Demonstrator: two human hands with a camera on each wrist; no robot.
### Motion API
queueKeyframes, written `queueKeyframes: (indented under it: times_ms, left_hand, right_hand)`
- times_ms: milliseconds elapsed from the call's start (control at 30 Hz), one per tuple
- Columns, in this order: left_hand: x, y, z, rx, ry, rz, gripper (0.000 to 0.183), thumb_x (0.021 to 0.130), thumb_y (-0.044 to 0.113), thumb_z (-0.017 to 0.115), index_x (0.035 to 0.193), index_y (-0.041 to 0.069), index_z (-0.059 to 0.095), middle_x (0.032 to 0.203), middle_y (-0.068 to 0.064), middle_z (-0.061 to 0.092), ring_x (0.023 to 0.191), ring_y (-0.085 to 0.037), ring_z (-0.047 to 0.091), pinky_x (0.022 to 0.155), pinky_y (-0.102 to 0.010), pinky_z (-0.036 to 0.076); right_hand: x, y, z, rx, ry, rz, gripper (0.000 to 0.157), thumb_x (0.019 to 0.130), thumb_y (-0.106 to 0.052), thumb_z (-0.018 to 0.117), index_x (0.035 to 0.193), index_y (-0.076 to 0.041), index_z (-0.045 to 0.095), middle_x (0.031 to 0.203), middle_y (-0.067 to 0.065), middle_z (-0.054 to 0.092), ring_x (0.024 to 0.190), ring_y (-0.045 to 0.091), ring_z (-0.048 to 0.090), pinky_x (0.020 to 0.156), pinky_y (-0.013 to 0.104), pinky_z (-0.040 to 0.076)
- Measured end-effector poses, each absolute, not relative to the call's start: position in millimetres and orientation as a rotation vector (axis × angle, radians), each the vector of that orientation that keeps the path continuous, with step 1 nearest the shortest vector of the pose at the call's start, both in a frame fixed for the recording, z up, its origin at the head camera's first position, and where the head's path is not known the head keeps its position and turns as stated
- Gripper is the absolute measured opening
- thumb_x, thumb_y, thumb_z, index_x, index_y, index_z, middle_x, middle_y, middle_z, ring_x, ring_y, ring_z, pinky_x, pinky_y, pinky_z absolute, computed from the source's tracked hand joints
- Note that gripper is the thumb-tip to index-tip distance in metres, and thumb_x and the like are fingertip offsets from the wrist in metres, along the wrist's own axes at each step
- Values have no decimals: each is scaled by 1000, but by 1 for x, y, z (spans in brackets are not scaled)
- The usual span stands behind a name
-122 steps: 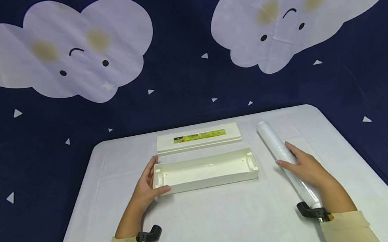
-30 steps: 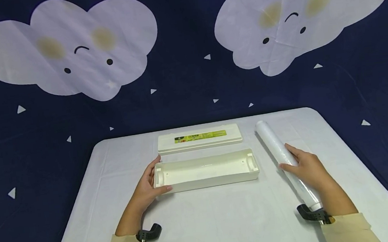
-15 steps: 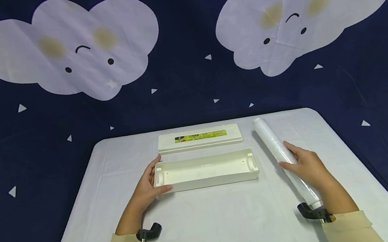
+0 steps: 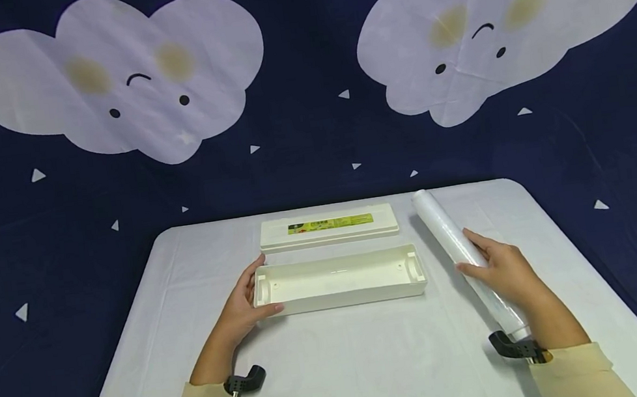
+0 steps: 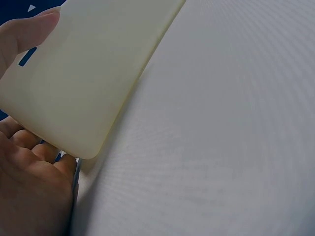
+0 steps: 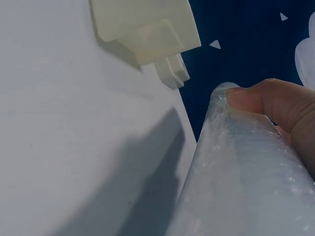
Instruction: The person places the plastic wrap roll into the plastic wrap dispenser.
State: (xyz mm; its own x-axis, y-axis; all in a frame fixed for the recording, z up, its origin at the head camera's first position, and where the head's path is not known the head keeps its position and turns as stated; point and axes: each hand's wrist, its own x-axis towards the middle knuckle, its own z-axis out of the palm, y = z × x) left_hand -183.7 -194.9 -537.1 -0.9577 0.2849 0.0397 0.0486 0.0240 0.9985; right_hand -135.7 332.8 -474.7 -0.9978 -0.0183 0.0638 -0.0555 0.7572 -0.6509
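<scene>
A long cream plastic box lies open side up on the white-covered table, with holders moulded at both inner ends. My left hand grips its left end, thumb along the front wall and fingers round the back corner. In the left wrist view that thumb presses on the box wall. To the right, my right hand holds a roll of cling film around its middle, thumb on the near side. The roll slants away from me, its far end raised above the table. Its near end sits by the wrist camera.
Behind the box lies a matching cream lid with a yellow-green label. The white tabletop runs back to a dark blue curtain printed with clouds. Black cameras are strapped to both wrists.
The far end of the cling film roll has risen and shifted slightly left in my right hand. My left hand and the box stay where they were.
</scene>
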Motion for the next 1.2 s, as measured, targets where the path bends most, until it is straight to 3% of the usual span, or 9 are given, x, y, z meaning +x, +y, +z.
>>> queueKeyframes:
  times_ms: [500,1200]
  left_hand:
    - [-184,-196,-537,370,2109,2057,120,70,-4,96,167,20,29,160,-15,39,144,-34,42,109,-29,46]
    - [-184,-196,-536,357,2130,2031,119,72,-5,95,167,19,29,162,-15,38,147,-34,39,115,-37,41]
  right_hand:
    - [-140,327,-465,218,-2838,1091,82,93,-23,85,158,3,43,142,37,54,115,46,63,84,57,59]
    - [-149,310,-453,291,-2839,1098,79,91,-16,86,158,0,45,142,34,57,110,43,65,81,57,61]
